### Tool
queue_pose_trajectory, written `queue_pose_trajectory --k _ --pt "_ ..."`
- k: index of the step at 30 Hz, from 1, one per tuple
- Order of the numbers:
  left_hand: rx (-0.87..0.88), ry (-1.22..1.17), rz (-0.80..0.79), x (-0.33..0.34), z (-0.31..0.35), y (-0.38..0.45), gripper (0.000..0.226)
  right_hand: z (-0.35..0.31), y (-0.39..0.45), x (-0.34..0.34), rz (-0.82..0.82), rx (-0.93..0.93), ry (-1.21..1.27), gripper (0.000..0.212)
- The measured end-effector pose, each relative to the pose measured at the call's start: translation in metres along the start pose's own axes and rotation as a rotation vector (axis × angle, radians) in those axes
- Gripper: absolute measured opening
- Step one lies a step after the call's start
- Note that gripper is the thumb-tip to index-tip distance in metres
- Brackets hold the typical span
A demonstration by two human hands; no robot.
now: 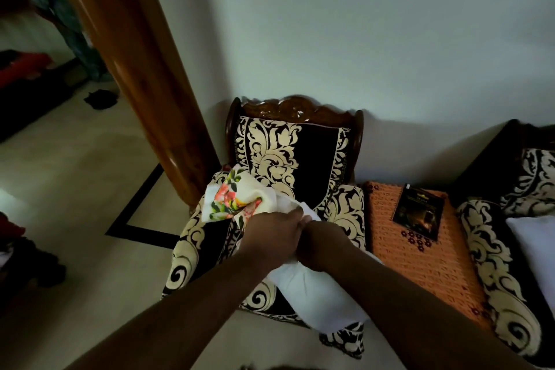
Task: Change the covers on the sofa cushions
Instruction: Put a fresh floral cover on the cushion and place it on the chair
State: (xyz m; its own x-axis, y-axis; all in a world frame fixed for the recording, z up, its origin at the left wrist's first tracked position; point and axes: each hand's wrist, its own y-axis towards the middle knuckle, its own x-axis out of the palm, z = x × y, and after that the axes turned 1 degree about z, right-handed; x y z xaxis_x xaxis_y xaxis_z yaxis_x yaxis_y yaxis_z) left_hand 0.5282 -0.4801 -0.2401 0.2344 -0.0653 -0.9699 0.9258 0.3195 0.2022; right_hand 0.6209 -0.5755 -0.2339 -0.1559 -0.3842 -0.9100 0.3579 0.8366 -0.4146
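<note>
A bare white cushion (pixel 315 294) lies over the seat of a black-and-cream patterned armchair (pixel 288 153). A cream cover with a floral print (pixel 234 198) is bunched at the cushion's far end. My left hand (pixel 270 234) grips the cover where it meets the cushion. My right hand (pixel 321 246) grips the cushion's white fabric right beside the left hand, the two hands touching. A second white cushion (pixel 534 249) rests on the sofa at the right edge.
An orange cloth-covered side table (pixel 426 264) with a dark booklet (pixel 419 210) stands between armchair and sofa (pixel 492 264). A thick wooden door frame (pixel 141 69) rises left of the chair. Dark items lie on the pale floor (pixel 75 189) at left.
</note>
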Motion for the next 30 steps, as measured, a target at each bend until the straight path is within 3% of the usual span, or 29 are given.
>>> queue_pose_trajectory --k 2,4,6,9,12,15,18,21,23,26,30 --pt "0.014 0.116 -0.070 -0.007 -0.022 0.005 0.043 -0.005 0.007 0.006 0.064 0.022 0.156 0.039" --pt "-0.047 0.218 -0.102 -0.016 -0.052 0.013 0.040 -0.009 0.004 0.015 0.198 0.051 0.326 0.066" --pt "-0.143 0.263 -0.081 -0.024 -0.076 0.016 0.032 -0.020 -0.002 0.019 0.325 0.009 0.299 0.083" --pt "-0.147 0.160 -0.028 -0.029 -0.081 0.018 0.027 -0.036 0.002 0.015 0.361 -0.060 0.273 0.071" --pt "-0.038 -0.099 -0.055 -0.028 -0.071 0.016 0.030 -0.045 0.022 -0.004 0.185 -0.037 0.232 0.045" --pt "0.037 -0.265 -0.025 -0.024 -0.054 0.011 0.038 -0.036 0.051 -0.024 0.041 0.053 0.135 0.045" --pt "-0.082 -0.211 0.061 -0.021 -0.067 0.018 0.049 -0.031 0.069 -0.033 0.136 0.032 0.262 0.042" --pt "-0.017 -0.156 0.189 -0.017 -0.097 0.011 0.061 -0.024 0.066 -0.028 0.384 0.106 0.697 0.046" --pt "-0.017 -0.193 0.233 -0.007 -0.109 -0.004 0.060 -0.019 0.061 -0.025 0.467 0.127 0.863 0.048" --pt "-0.131 -0.278 0.171 0.014 -0.121 -0.026 0.060 -0.018 0.055 -0.026 0.571 0.144 1.022 0.042" --pt "-0.132 -0.324 0.115 0.017 -0.124 -0.022 0.045 -0.018 0.053 -0.033 0.554 0.089 1.140 0.054"
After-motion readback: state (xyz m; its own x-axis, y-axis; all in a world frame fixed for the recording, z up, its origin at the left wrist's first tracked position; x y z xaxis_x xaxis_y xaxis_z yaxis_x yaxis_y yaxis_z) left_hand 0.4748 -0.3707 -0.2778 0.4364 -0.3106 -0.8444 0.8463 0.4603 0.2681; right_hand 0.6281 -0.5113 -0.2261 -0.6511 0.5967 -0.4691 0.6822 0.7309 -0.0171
